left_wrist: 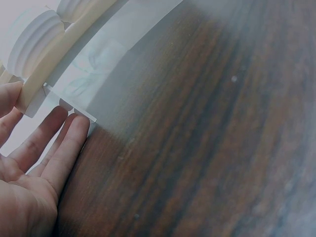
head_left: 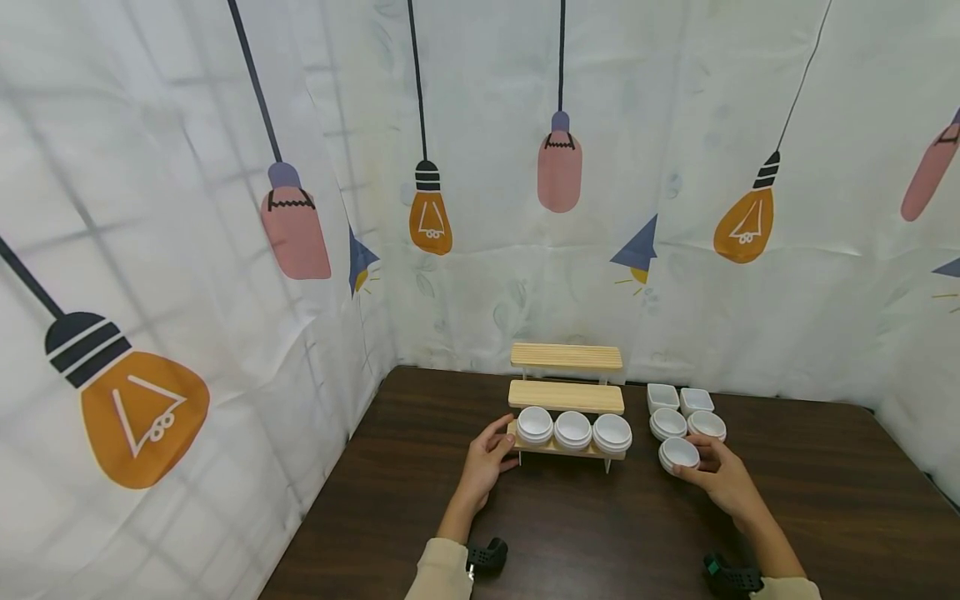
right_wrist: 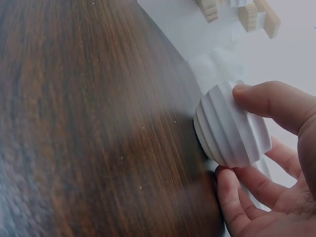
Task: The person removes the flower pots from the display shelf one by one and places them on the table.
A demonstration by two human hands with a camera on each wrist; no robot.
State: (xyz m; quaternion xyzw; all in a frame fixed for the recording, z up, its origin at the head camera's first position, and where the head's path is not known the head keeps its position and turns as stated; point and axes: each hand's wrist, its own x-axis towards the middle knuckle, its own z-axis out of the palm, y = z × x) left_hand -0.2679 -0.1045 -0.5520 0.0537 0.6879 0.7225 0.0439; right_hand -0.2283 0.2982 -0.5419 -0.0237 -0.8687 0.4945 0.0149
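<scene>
Wooden three-tier shelf stretches from the gripping left hand toward the right hand, which pinches a ribbed bowl.

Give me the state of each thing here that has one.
Left hand: holding the wooden stand at its left end
Right hand: pinching the nearest bowl
Wooden stand: upright
Nearest bowl: pinched, mouth up
Three shelf bowls: mouth up
Two other round bowls: mouth up
Two square bowls: mouth up
</scene>
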